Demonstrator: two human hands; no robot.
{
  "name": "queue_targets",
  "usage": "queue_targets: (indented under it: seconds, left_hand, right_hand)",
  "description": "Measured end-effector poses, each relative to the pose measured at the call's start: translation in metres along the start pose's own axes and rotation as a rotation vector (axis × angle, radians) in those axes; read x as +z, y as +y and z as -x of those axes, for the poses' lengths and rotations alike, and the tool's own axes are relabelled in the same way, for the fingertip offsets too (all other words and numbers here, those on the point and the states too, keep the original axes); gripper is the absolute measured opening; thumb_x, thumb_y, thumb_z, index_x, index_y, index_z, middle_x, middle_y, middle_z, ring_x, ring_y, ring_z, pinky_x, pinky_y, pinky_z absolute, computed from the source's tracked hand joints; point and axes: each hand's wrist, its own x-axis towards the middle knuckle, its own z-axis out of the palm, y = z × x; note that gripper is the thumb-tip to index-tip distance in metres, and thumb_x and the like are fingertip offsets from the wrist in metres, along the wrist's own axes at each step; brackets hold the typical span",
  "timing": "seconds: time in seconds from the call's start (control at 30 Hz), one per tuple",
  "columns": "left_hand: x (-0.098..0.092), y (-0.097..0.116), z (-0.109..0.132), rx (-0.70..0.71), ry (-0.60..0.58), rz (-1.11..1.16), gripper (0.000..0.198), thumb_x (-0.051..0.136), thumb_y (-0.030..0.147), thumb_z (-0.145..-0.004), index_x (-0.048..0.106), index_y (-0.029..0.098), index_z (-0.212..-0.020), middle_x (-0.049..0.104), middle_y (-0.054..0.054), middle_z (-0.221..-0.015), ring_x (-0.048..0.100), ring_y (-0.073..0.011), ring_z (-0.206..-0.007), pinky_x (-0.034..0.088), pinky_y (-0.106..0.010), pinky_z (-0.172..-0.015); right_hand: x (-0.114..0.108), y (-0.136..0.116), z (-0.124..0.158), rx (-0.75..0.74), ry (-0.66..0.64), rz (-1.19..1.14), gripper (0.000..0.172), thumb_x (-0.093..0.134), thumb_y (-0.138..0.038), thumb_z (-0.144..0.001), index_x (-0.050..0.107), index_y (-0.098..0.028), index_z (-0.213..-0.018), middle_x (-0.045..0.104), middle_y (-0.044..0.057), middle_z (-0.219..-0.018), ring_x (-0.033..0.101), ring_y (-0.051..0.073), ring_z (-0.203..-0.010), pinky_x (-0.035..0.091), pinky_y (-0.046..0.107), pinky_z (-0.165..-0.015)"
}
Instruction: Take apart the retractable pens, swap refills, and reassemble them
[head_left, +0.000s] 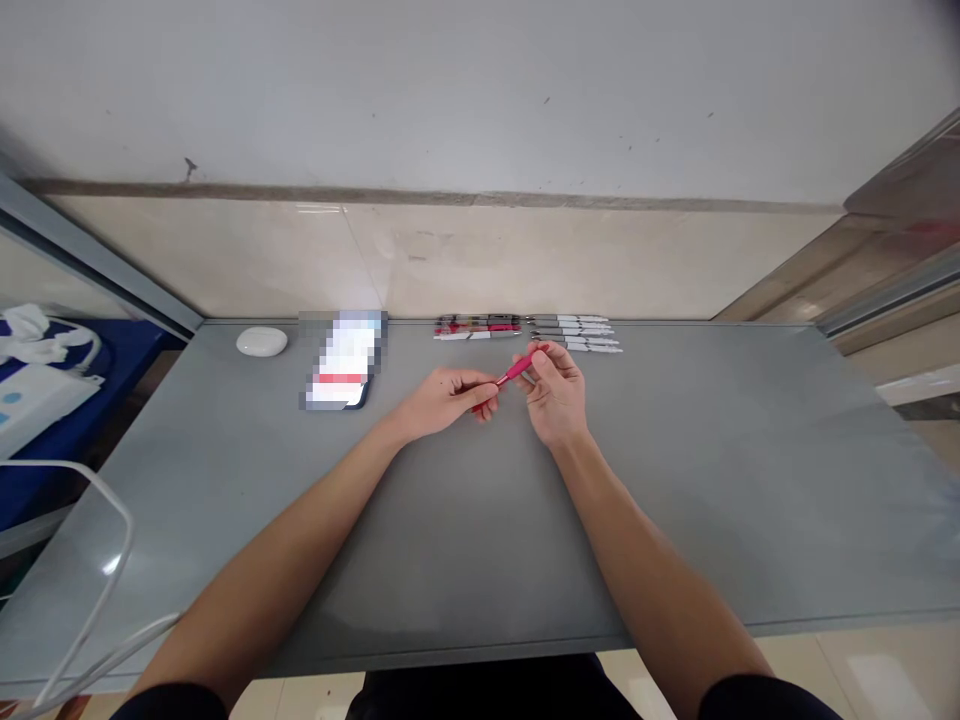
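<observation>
Head view: I have the left hand (442, 400) pinching the lower end of a red pen (519, 366) between thumb and fingers, while the right hand (556, 395) pinches its upper end; the pen slants upward from left hand to right, above the grey table (480, 560). Just beyond the hands I see two side-by-side groups of pens, the left group (477, 326) dark, red and white, the right group (576, 333) mostly white and grey. Left of the left hand lies a phone (346, 350), its screen blurred, and farther left a closed-looking white oval case (262, 342), contents hidden. Farthest left of that hand is a white box (41, 400); I cannot tell what it holds.
</observation>
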Motion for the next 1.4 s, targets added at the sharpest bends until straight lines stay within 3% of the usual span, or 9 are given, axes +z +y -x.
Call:
queue_targets:
  seconds: [0.13, 0.3, 0.4, 0.67, 0.8, 1.1, 1.27, 1.4]
  left_hand:
    - [-0.002, 0.010, 0.004, -0.084, -0.137, 0.050, 0.036, 0.052, 0.046, -0.089, 0.066, 0.014, -0.077, 0.064, -0.003, -0.072, 0.059, -0.0119, -0.064, 0.045, -0.025, -0.062]
    - [0.000, 0.014, 0.005, -0.111, -0.164, 0.035, 0.036, 0.052, 0.045, -0.089, 0.066, 0.015, -0.075, 0.064, -0.004, -0.074, 0.058, -0.0117, -0.064, 0.044, -0.024, -0.061]
    - [0.002, 0.011, 0.002, -0.079, -0.102, 0.006, 0.033, 0.055, 0.044, -0.087, 0.065, 0.015, -0.073, 0.063, -0.002, -0.070, 0.057, -0.0118, -0.064, 0.044, -0.024, -0.061]
    - [0.010, -0.006, -0.003, 0.042, 0.201, -0.193, 0.024, 0.058, 0.041, -0.084, 0.069, 0.019, -0.083, 0.061, -0.001, -0.071, 0.055, -0.0135, -0.066, 0.047, -0.027, -0.068]
    - [0.007, -0.004, -0.004, 0.028, 0.112, -0.121, 0.027, 0.055, 0.041, -0.086, 0.068, 0.017, -0.083, 0.063, -0.002, -0.074, 0.058, -0.0136, -0.067, 0.048, -0.027, -0.068]
    - [0.004, 0.013, 0.004, -0.066, -0.189, 0.044, 0.035, 0.048, 0.043, -0.092, 0.063, 0.015, -0.077, 0.063, -0.003, -0.073, 0.058, -0.0118, -0.064, 0.042, -0.024, -0.060]
    - [0.004, 0.013, 0.003, -0.081, -0.191, 0.065, 0.035, 0.050, 0.045, -0.090, 0.065, 0.014, -0.080, 0.064, -0.004, -0.074, 0.057, -0.0120, -0.066, 0.044, -0.026, -0.062]
    - [0.002, 0.009, 0.002, -0.079, -0.129, 0.034, 0.035, 0.055, 0.046, -0.087, 0.066, 0.015, -0.077, 0.064, -0.003, -0.073, 0.057, -0.0117, -0.065, 0.045, -0.026, -0.064]
  right_hand:
    - [-0.003, -0.001, 0.001, 0.016, -0.072, -0.013, 0.017, 0.078, -0.028, -0.068, 0.067, -0.026, -0.081, 0.069, -0.006, -0.082, 0.068, 0.010, -0.072, 0.059, 0.024, -0.068]
    - [-0.003, -0.002, 0.003, 0.027, -0.124, -0.066, 0.015, 0.077, -0.028, -0.069, 0.066, -0.027, -0.079, 0.067, -0.008, -0.079, 0.068, 0.010, -0.072, 0.060, 0.025, -0.068]
    - [-0.003, -0.003, 0.003, 0.007, -0.104, -0.060, 0.015, 0.077, -0.027, -0.070, 0.065, -0.026, -0.079, 0.066, -0.007, -0.080, 0.067, 0.009, -0.070, 0.060, 0.025, -0.068]
    - [0.000, -0.001, 0.002, -0.038, 0.088, 0.016, 0.019, 0.079, -0.028, -0.066, 0.062, -0.023, -0.075, 0.066, -0.006, -0.078, 0.068, 0.010, -0.071, 0.059, 0.022, -0.063]
    - [0.002, -0.002, 0.002, -0.043, 0.086, 0.018, 0.019, 0.079, -0.028, -0.066, 0.065, -0.024, -0.078, 0.067, -0.005, -0.080, 0.069, 0.011, -0.073, 0.059, 0.023, -0.064]
    - [-0.005, -0.004, 0.003, 0.021, -0.123, -0.091, 0.015, 0.077, -0.029, -0.070, 0.065, -0.025, -0.079, 0.066, -0.007, -0.078, 0.067, 0.009, -0.070, 0.060, 0.024, -0.068]
    - [-0.005, -0.004, 0.003, 0.038, -0.180, -0.096, 0.020, 0.078, -0.029, -0.068, 0.061, -0.026, -0.077, 0.062, -0.009, -0.076, 0.064, 0.007, -0.067, 0.059, 0.022, -0.066]
    - [-0.004, -0.003, 0.002, 0.003, -0.143, -0.051, 0.020, 0.078, -0.030, -0.068, 0.061, -0.026, -0.078, 0.061, -0.009, -0.076, 0.064, 0.007, -0.067, 0.059, 0.023, -0.069]
